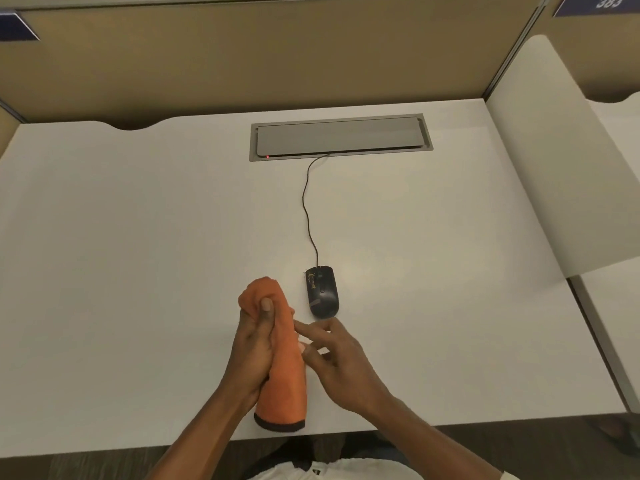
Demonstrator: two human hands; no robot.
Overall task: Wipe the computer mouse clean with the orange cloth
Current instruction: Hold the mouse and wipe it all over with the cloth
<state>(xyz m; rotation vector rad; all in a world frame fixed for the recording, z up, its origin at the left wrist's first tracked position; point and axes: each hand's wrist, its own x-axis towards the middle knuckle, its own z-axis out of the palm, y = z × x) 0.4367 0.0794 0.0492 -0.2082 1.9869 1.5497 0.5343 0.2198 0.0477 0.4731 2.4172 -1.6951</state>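
A black wired computer mouse lies on the white desk, its cable running back to a grey cable hatch. My left hand is closed around a bunched orange cloth with a dark hem, held just left of and in front of the mouse. My right hand is right beside the cloth, fingers spread and fingertips touching its right side. Neither hand touches the mouse.
The grey cable hatch with a small red light is set into the desk at the back. Tan partition panels close the back, and a white divider stands on the right. The desk's front edge is near my body.
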